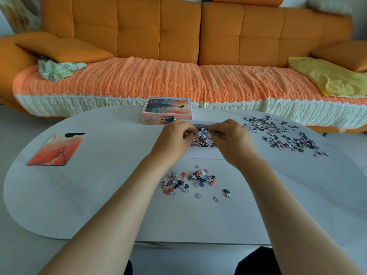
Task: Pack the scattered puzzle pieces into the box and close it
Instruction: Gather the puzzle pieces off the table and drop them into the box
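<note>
Fingers [190,133] of both hands curled over the open white box [204,153], pinching a heap of puzzle pieces [204,135] between left hand [174,139] and right hand [230,139]; hard to tell whether gripping pieces or just letting them drop. Box at mid-surface, just in front of the printed lid [166,111]. Plenty left outside: a loose cluster [188,180] near the body, a wider scatter [282,133] well off to the right on the surface [99,195].

Best handled by keeping both hands low over the box, opening slowly so nothing bounces out, then levelling the heap below the rim so the lid can seat. Next, sweeping rather than picking singly.

Lid artwork visible, small print along its side too blurred to read. Picture card [57,149] far left, no legible writing.
</note>
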The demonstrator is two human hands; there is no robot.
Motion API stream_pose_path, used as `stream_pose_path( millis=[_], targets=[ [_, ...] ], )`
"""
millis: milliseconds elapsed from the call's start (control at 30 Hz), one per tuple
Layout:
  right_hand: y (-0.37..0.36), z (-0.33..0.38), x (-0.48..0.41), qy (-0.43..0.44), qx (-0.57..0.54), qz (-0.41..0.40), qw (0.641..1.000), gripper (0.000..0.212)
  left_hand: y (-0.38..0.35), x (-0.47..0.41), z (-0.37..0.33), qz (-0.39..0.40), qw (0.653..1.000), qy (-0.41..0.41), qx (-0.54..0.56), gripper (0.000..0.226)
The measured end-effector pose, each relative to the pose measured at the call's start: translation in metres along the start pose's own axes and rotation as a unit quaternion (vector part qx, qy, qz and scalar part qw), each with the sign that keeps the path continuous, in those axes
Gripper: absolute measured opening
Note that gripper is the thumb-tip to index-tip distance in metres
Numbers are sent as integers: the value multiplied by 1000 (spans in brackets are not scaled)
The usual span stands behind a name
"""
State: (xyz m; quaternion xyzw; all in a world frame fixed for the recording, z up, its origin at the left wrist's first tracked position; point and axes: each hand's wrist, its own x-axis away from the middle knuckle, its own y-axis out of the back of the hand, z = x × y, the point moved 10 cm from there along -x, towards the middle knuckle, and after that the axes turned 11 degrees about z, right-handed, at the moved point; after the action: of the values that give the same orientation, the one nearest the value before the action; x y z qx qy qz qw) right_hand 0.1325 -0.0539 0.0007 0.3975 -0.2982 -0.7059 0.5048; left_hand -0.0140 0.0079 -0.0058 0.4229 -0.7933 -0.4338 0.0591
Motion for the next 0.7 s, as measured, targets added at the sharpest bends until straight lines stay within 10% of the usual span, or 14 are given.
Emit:
stream_pose_path(
  millis=[133, 467, 700],
  targets=[
    [-21, -4, -4, 2, -6, 67, 998, 53, -22, -8, 1, 42, 994, 3, -106, 24],
    [-21, 32, 25, 104, 9, 120, 987, 23, -7, 18, -11, 36, 990, -53, -129, 5],
    [-74, 20, 52, 20, 87, 316, 945, 50, -35, 70, 26, 281, 944, 75, -158, 63]
  ],
)
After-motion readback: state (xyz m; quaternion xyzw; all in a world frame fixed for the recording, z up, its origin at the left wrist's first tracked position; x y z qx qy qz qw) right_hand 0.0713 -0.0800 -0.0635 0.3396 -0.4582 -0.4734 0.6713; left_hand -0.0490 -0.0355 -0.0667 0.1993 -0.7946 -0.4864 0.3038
